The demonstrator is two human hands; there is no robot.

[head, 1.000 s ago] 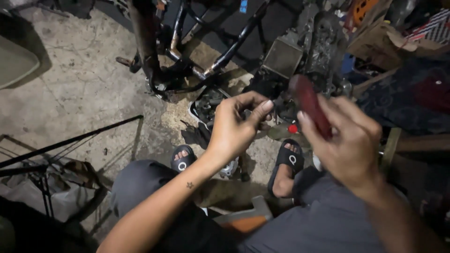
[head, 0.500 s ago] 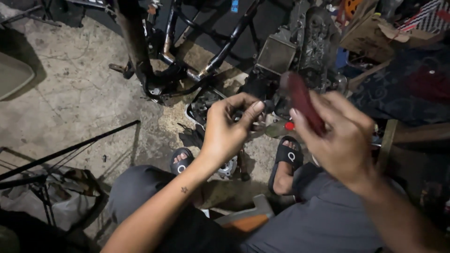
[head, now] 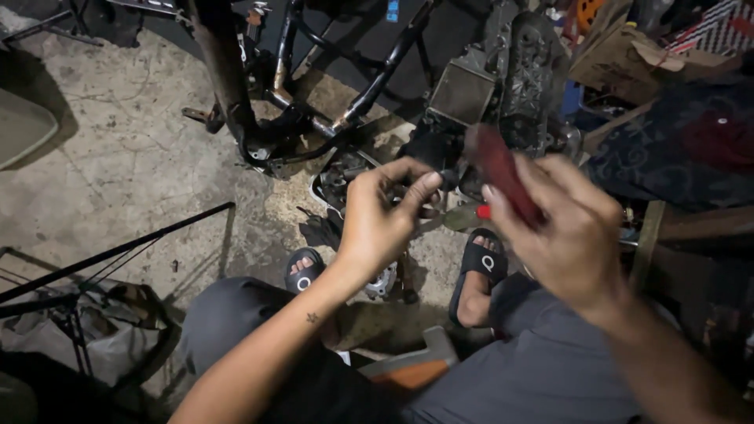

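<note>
1. cracked concrete floor, dim workshop.
2. right hand: closed around a dark red tool handle, blurred.
3. left hand: fingertips pinched on a small dark part, just beside the handle.
4. below: black sandals; beyond: black tube frame, engine casing.

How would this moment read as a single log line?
left hand: pinches small dark part | right hand: grips red-handled tool | below: black sandals, concrete floor | ahead: black tube frame
</note>
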